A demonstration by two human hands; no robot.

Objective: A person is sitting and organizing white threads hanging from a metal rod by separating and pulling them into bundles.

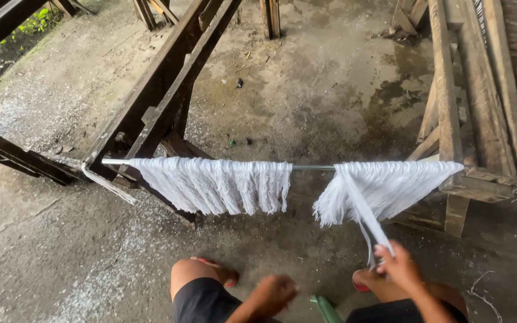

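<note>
A thin metal rod [312, 167] runs level between two wooden frames, and two bunches of white thread hang over it. The left bunch [216, 182] hangs loose. From the right bunch [390, 185] a strand [363, 218] is drawn down toward me. My right hand [399, 266] is shut on the lower end of that strand, above my right knee. My left hand [273, 293] is blurred, low in the view beside my left knee, and touches nothing I can see.
A dark slanted wooden frame [163, 96] holds the rod's left end; a weathered wooden frame [456, 119] holds the right. Wet concrete floor [318, 90] lies beyond. My feet wear red sandals [222, 269]. A green object [327, 310] shows between my knees.
</note>
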